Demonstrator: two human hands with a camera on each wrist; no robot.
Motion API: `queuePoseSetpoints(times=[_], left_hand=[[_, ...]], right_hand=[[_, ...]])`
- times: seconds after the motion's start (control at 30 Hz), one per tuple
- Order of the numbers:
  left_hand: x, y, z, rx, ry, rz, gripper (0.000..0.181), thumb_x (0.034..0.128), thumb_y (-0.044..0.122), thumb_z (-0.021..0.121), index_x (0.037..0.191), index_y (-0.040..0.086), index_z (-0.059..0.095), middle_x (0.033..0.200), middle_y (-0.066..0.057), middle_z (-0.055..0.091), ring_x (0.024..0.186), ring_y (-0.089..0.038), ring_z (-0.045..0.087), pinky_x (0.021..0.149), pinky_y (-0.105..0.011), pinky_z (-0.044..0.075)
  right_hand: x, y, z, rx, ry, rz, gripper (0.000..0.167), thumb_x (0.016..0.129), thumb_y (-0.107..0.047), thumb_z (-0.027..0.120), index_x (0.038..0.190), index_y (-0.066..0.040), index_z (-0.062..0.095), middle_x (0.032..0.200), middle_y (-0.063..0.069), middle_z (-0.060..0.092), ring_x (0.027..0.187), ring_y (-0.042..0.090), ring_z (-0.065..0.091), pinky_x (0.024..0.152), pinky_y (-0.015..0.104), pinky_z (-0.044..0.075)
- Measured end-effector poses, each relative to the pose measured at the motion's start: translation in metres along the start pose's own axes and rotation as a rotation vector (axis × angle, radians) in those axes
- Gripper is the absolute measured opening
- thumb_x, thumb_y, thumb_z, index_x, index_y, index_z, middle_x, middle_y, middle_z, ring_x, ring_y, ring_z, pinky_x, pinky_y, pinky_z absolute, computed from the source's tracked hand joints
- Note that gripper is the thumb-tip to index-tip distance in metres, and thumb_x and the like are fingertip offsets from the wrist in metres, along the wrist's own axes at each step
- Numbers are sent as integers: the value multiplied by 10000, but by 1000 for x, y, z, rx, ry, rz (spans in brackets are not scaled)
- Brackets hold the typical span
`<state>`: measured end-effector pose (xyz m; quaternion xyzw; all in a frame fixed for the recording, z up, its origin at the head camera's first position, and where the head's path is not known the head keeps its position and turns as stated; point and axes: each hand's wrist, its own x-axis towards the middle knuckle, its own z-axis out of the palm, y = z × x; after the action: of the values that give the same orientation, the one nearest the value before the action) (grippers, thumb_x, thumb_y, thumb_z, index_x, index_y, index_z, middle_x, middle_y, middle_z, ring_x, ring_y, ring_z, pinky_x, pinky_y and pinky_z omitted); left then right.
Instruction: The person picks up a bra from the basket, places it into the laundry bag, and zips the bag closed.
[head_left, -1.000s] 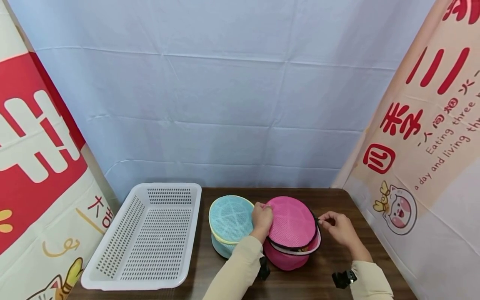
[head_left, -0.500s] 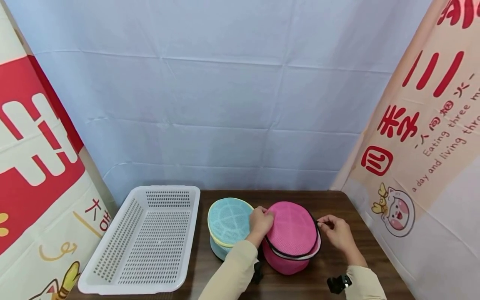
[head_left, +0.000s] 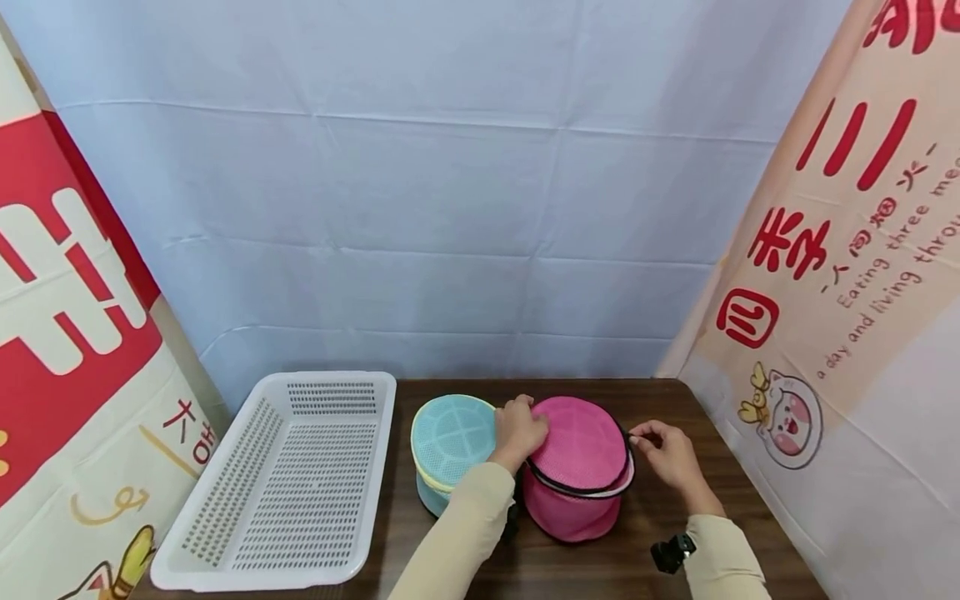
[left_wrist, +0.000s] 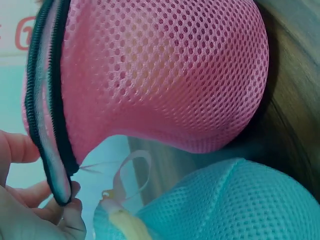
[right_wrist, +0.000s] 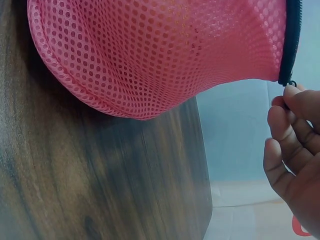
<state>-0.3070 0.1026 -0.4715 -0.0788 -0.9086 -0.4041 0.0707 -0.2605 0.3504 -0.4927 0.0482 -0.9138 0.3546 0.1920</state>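
A round pink mesh laundry bag point(head_left: 577, 442) stands on the table, its lid joined by a black zipper point(left_wrist: 56, 90). Between the zipper's two edges a pale strip shows, so the lid is partly unfastened. My left hand point(head_left: 519, 433) pinches the zipper edge on the bag's left side; in the left wrist view the fingertips point(left_wrist: 74, 212) meet below the zipper's folded end. On the opposite side my right hand point(head_left: 671, 458) pinches the small zipper pull point(right_wrist: 292, 84) between thumb and forefinger. Something yellowish shows faintly through the pink mesh. Close to my left hand is a blue mesh bag point(head_left: 453, 437).
A white perforated plastic basket point(head_left: 382, 467) sits at the left of the dark wooden table point(head_left: 555, 575). Pale blue cloth point(head_left: 450, 208) hangs behind the table, and printed cloths point(head_left: 787, 333) flank it. The blue bag carries yellow trim and a pale loop point(left_wrist: 132, 167).
The gap at the pink bag's front has narrowed, and the orange bit glimpsed inside is hidden now. Both hands keep their places at the bag's sides. The head view has shifted slightly.
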Motion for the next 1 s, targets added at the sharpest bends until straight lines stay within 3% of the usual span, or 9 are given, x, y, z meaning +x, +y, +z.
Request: queuePoseSetpoints(times=[0.1, 0.33, 0.47, 0.6, 0.7, 1.0], left_hand=[[2, -2, 3, 6, 4, -15, 341, 861, 182, 586, 1156, 11, 602, 1023, -117, 610, 991, -307, 500, 868, -400, 366], [11, -2, 4, -105, -70, -37, 413, 884, 188, 553, 1270, 43, 547, 950, -128, 650, 870, -250, 600, 736, -384, 466], [14, -2, 2, -134, -104, -28, 348, 903, 263, 570, 1185, 64, 616, 987, -79, 651, 944, -233, 592, 774, -366, 464], [14, -4, -2, -149, -159, -23, 186, 879, 263, 605, 960, 117, 685, 878, -1, 634, 828, -178, 580, 688, -309, 455], [14, -6, -3, -155, -162, -35, 130, 842, 246, 645, 815, 119, 654, 745, 20, 587, 705, -148, 541, 616, -286, 437], [9, -8, 4, -238, -125, -87, 128, 826, 222, 650, 804, 97, 662, 759, 15, 593, 726, -147, 546, 633, -282, 444]], right_hand=[[0, -1, 2, 11, 7, -6, 41, 826, -11, 674, 797, -23, 647, 730, 23, 612, 635, 120, 501, 556, 270, 404], [4, -3, 5, 38, 17, 8, 46, 804, 4, 685, 794, -31, 658, 718, 19, 612, 606, 91, 476, 539, 263, 394], [5, -6, 3, 45, 14, 6, 38, 796, 13, 681, 797, -11, 652, 709, 26, 607, 590, 97, 468, 523, 264, 387], [6, -9, 3, 43, 15, -16, 52, 792, 19, 682, 778, -19, 650, 693, 16, 601, 573, 90, 460, 510, 261, 382], [7, -12, 4, 50, 5, -21, 55, 795, 18, 680, 782, -28, 655, 693, 6, 600, 572, 83, 457, 509, 259, 381], [9, -19, 7, 61, -27, -1, 56, 814, 30, 661, 809, -26, 664, 717, 31, 615, 598, 115, 484, 528, 270, 397]])
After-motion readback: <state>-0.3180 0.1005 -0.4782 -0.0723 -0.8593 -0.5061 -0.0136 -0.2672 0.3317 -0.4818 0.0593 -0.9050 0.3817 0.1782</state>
